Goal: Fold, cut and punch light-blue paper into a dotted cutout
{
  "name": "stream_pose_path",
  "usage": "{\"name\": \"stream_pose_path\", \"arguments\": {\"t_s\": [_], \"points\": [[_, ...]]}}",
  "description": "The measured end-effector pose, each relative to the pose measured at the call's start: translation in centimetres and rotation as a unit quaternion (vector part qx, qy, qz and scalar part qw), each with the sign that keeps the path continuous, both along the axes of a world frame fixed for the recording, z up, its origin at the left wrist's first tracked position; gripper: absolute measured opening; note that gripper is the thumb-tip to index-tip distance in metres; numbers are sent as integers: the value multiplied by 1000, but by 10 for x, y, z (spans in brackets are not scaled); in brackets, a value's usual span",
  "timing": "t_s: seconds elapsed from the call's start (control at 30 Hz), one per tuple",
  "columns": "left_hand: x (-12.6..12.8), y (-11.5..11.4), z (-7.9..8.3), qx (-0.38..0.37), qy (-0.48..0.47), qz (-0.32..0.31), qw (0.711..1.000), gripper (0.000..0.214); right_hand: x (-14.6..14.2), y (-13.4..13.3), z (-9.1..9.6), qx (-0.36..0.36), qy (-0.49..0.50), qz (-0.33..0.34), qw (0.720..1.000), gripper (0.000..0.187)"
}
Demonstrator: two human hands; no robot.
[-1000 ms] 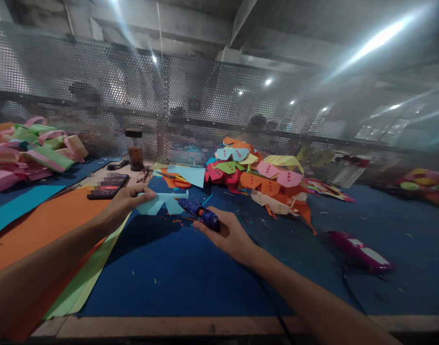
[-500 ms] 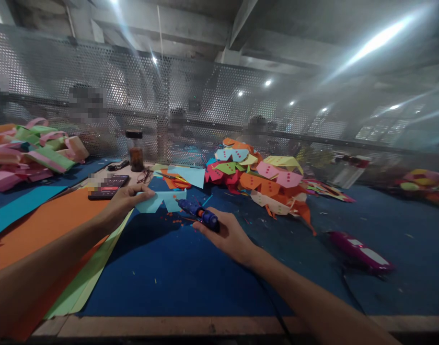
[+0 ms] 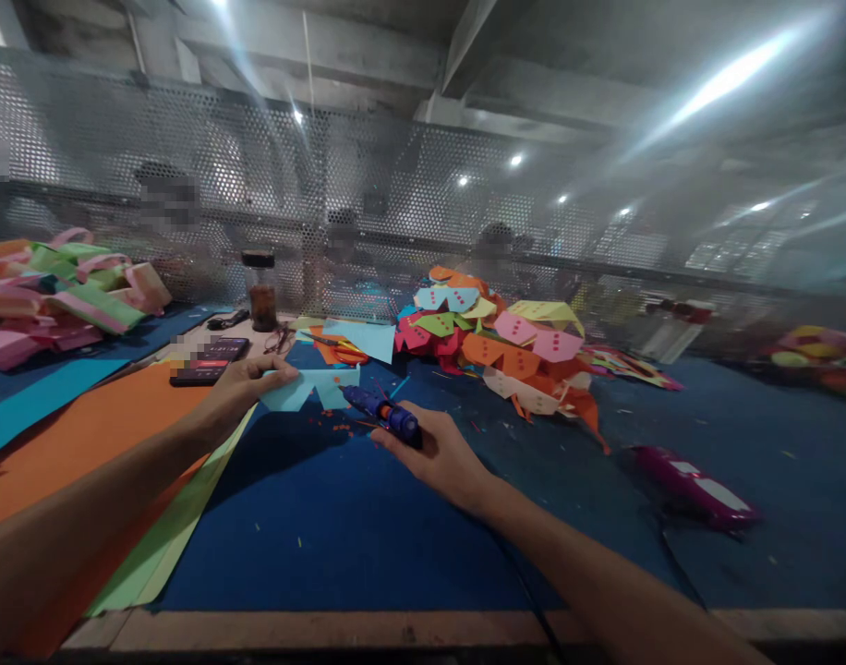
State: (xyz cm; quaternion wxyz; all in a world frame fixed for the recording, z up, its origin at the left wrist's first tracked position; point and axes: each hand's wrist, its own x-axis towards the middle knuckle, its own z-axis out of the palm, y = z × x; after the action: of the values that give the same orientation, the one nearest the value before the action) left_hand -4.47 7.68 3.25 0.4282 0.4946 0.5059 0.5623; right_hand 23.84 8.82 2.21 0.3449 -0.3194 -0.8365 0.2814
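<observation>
My left hand (image 3: 260, 377) pinches the left end of a light-blue paper cutout (image 3: 295, 392), shaped like an eye mask, and holds it above the blue table covering. A small orange dot (image 3: 337, 380) shows on the cutout's right part. My right hand (image 3: 441, 453) is wrapped round a dark-blue hot glue gun (image 3: 385, 412). Its nozzle points left, close to the cutout just below the dot; I cannot tell whether they touch. Small orange paper bits (image 3: 340, 427) lie on the table beneath.
Finished-looking paper masks (image 3: 520, 351) are heaped behind my right hand. Orange-handled scissors (image 3: 346, 350), a phone (image 3: 211, 361) and a lidded jar (image 3: 262, 296) stand or lie further back. Orange sheets (image 3: 118, 425) spread at left. A purple device (image 3: 696, 489) with a cord lies at right.
The glue gun's nozzle has shifted slightly down and away from the orange dot, which shows more clearly. My left hand and the cutout have hardly moved.
</observation>
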Motion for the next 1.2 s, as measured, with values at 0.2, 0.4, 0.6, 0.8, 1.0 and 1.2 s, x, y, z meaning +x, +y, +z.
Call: {"name": "stream_pose_path", "arguments": {"t_s": [0.2,0.4,0.6,0.8,1.0,1.2], "points": [[-1,0,0,1,-5,-1,1000,28,0,1,-1,11,-5,-10,1000,37],[-2,2,-1,0,-6,-8,1000,27,0,1,-2,16,-13,-12,1000,37],[-2,2,0,-3,-8,-10,1000,26,0,1,-1,12,-10,-12,1000,37],[-4,3,-2,-6,-10,-13,1000,26,1,0,0,20,-24,-15,999,37],[-8,6,-5,-21,-19,-28,999,34,1,1,-2,15,-15,-14,1000,37],[-4,4,-1,-31,-24,-22,999,39,1,1,-1,16,-18,-17,1000,36]]}}
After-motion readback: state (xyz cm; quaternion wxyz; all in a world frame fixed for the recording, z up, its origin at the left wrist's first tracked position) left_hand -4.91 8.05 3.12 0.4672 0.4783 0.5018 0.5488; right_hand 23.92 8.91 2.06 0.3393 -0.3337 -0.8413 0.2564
